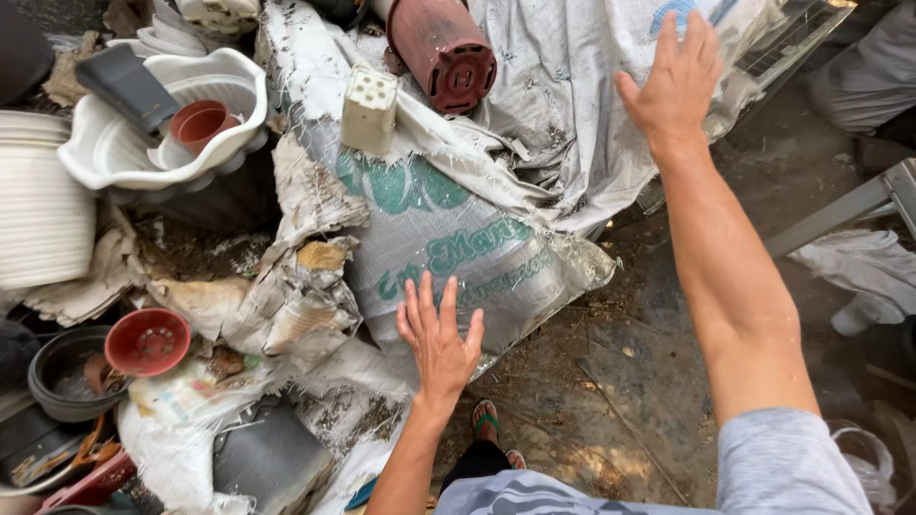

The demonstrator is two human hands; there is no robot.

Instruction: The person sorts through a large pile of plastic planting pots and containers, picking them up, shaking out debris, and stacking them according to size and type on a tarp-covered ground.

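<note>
I see the sack (448, 257) lying on its side on the dirt floor (620, 401), full, woven and torn at the top; I judge it heavy, slumping and rough, best taken by its lower corner and the loose cloth above. My right hand (676, 81) hovers spread over the upper cloth, holding nothing. My left hand (437, 336) lies flat and spread on the sack's lower end. Nearby lie a dark red pot (444, 48) and a small square white pot (368, 107)

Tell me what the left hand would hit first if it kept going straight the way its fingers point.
The left hand, open with fingers spread, points up and away at the full woven sack. It would probably meet the sack's printed side first; depth is unclear, so it may already touch.
</note>
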